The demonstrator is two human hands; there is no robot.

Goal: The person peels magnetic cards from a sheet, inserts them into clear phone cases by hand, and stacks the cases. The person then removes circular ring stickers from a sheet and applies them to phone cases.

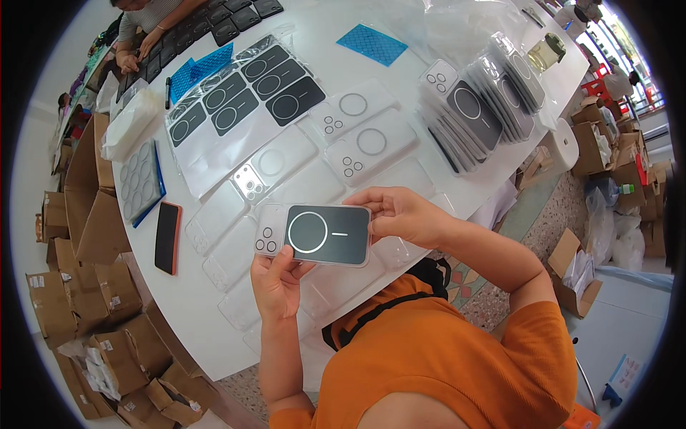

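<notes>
A clear phone case (270,242) with ringed camera cutouts is held level above the table's near side. Over its back lies a dark grey card (343,227) printed with a white ring and a short bar. My left hand (279,282) pinches its lower edge near the camera end, thumb on top. At the opposite end, my right hand (404,214) grips the case, fingers bent round the corner. Beneath and beyond it, several clear phone cases (286,161) lie in rows. Farther left, dark ring-printed cards (232,114) rest on white backing sheets.
Stacked cases with dark cards (475,114) stand at the right. A phone with an orange edge (168,236) lies by the left edge, near a sheet of round rings (139,182). A blue patterned sheet (371,44) lies at the back. Cardboard boxes (93,186) crowd the left. Someone works at far left.
</notes>
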